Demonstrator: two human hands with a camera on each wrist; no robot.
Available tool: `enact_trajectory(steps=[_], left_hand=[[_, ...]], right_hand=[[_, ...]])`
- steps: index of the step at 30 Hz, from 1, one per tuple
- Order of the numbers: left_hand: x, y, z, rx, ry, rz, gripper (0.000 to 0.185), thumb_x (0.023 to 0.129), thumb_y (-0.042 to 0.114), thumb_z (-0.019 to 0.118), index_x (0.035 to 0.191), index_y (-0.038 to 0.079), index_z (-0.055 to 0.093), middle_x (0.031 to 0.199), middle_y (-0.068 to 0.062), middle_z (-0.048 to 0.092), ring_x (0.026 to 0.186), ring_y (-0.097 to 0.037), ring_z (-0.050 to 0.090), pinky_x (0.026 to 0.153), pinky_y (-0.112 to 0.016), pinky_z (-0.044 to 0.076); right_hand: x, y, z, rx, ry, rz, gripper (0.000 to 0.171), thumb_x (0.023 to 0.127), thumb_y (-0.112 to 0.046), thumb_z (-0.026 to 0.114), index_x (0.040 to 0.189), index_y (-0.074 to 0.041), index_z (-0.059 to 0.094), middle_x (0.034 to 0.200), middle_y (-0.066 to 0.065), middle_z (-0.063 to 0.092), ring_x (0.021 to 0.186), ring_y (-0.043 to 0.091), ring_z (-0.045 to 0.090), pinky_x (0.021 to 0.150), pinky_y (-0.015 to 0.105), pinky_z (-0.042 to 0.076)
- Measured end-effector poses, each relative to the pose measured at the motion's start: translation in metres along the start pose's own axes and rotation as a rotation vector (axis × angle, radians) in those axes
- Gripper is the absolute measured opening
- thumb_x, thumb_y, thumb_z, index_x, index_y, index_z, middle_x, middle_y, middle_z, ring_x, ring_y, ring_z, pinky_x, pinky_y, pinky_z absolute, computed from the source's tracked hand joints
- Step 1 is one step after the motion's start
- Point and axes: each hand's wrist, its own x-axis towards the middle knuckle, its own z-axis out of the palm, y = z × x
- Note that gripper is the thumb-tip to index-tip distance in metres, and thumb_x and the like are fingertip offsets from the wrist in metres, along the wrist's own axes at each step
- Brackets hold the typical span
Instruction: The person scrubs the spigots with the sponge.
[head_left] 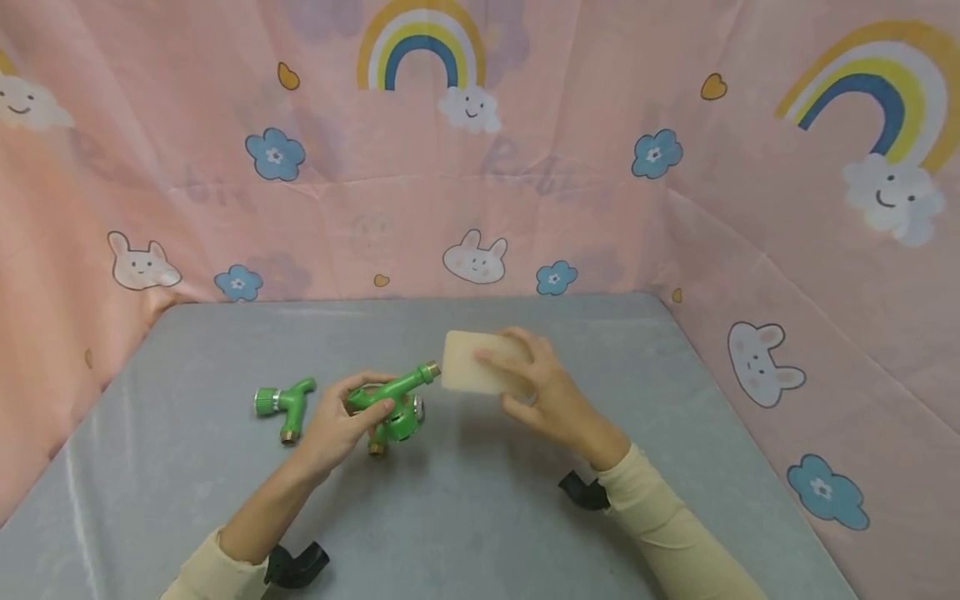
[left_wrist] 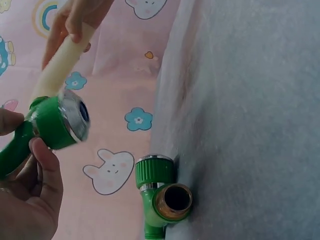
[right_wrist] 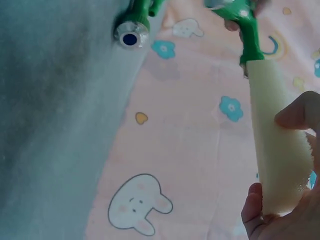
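My left hand grips a green faucet, its brass threaded end pointing up and right. In the left wrist view, thumb and fingers pinch the faucet's green body beside its silver-capped knob. My right hand holds a cream sponge between thumb and fingers. The sponge's near end is right at the faucet's threaded tip in the head view. Below the held faucet, another green faucet lies on the table, mostly hidden, with its brass end showing.
A green faucet lies on the grey table, left of my left hand. Black curved pieces sit by both sleeves. A pink patterned cloth rises behind and beside the table.
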Motion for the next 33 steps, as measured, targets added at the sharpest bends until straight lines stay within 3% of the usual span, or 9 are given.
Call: enact_trajectory(steps=[6, 10, 14, 19, 26, 29, 33], left_hand=[[0.002, -0.004, 0.003, 0.087, -0.014, 0.020, 0.039, 0.095, 0.010, 0.070, 0.132, -0.001, 0.062, 0.116, -0.024, 0.071, 0.072, -0.007, 0.060, 0.056, -0.024, 0.053], [0.003, -0.005, 0.006, 0.109, -0.012, 0.069, 0.033, 0.094, 0.010, 0.071, 0.124, -0.002, 0.068, 0.117, -0.022, 0.071, 0.089, -0.005, 0.066, 0.068, -0.024, 0.058], [0.003, -0.005, 0.007, 0.117, 0.002, 0.093, 0.027, 0.094, 0.008, 0.071, 0.119, -0.001, 0.070, 0.114, -0.020, 0.072, 0.090, -0.006, 0.067, 0.072, -0.024, 0.060], [0.003, -0.004, 0.007, 0.146, 0.022, 0.074, 0.026, 0.093, 0.006, 0.071, 0.119, 0.000, 0.071, 0.113, -0.020, 0.072, 0.086, -0.008, 0.065, 0.070, -0.026, 0.059], [0.001, 0.001, 0.004, 0.212, 0.039, 0.000, 0.033, 0.092, 0.005, 0.072, 0.125, -0.001, 0.069, 0.112, -0.022, 0.071, 0.075, -0.012, 0.060, 0.057, -0.024, 0.053], [0.001, 0.001, 0.003, 0.253, 0.036, 0.011, 0.035, 0.092, 0.003, 0.072, 0.126, -0.001, 0.069, 0.113, -0.024, 0.071, 0.075, -0.015, 0.060, 0.054, -0.023, 0.051], [0.001, 0.000, 0.002, 0.304, 0.039, 0.059, 0.035, 0.092, 0.002, 0.071, 0.126, 0.002, 0.069, 0.134, -0.025, 0.064, 0.101, -0.029, 0.069, 0.061, -0.022, 0.054]], right_hand=[[0.001, -0.006, 0.002, 0.035, -0.015, -0.041, 0.061, 0.079, -0.005, 0.073, 0.137, -0.019, 0.062, 0.142, 0.019, 0.048, 0.126, 0.037, 0.048, 0.092, 0.051, 0.051], [0.000, -0.011, 0.009, 0.057, -0.075, -0.040, 0.062, 0.082, -0.005, 0.073, 0.140, -0.020, 0.060, 0.144, 0.017, 0.046, 0.130, 0.037, 0.046, 0.090, 0.047, 0.053], [-0.001, -0.010, 0.012, 0.063, -0.089, -0.010, 0.062, 0.081, -0.002, 0.072, 0.140, -0.018, 0.061, 0.145, 0.018, 0.045, 0.132, 0.038, 0.044, 0.089, 0.047, 0.054], [-0.001, -0.006, 0.011, 0.051, -0.093, 0.022, 0.062, 0.080, -0.002, 0.071, 0.139, -0.019, 0.062, 0.144, 0.017, 0.047, 0.130, 0.037, 0.045, 0.088, 0.045, 0.054], [0.000, -0.002, 0.001, 0.046, -0.091, 0.082, 0.061, 0.081, -0.001, 0.068, 0.139, -0.020, 0.063, 0.146, 0.020, 0.045, 0.130, 0.040, 0.044, 0.088, 0.046, 0.052], [0.000, -0.001, -0.004, 0.057, -0.066, 0.112, 0.061, 0.080, 0.001, 0.068, 0.137, -0.019, 0.064, 0.146, 0.021, 0.044, 0.130, 0.040, 0.043, 0.090, 0.049, 0.051], [0.000, -0.001, -0.006, 0.113, -0.025, 0.134, 0.061, 0.079, 0.002, 0.067, 0.136, -0.018, 0.064, 0.145, 0.020, 0.044, 0.131, 0.039, 0.042, 0.092, 0.050, 0.051]])
